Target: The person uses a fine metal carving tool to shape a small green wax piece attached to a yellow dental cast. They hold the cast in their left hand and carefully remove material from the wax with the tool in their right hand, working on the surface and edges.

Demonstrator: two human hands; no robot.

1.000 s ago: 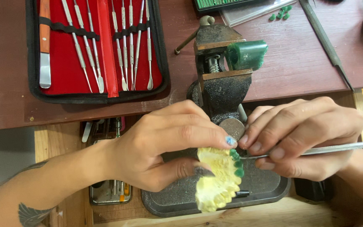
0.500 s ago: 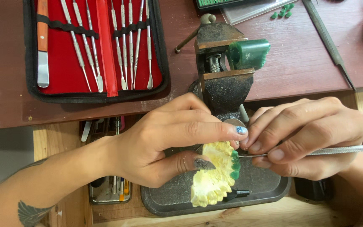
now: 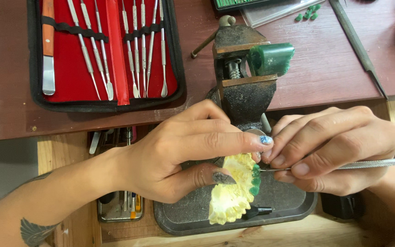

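Head view, looking down on the work. The left hand [image 3: 179, 153] pinches a pale yellow dental cast [image 3: 232, 194] between thumb and index finger, holding it over a dark metal tray [image 3: 293, 206] at the near edge of the tabletop [image 3: 298, 82]. Green wax teeth [image 3: 255, 180] line the cast's right rim. The right hand [image 3: 339, 148] grips a slim metal carving tool [image 3: 366, 163] with fingers pressed together around its shaft; the tool lies nearly level, its tip touching the green wax just beside the left index fingertip. The two hands meet fingertip to fingertip above the cast. Behind them a small bench vise [image 3: 243, 77] stands on the tabletop, its jaws clamped on a green wax block [image 3: 270, 58]. To the left lies an open black instrument case [image 3: 108, 50] with a red lining, holding a row of steel carving instruments and one wooden-handled knife [image 3: 48, 45]. A long metal file [image 3: 357, 45] lies at the upper right, near a few loose green wax bits [image 3: 308, 13].
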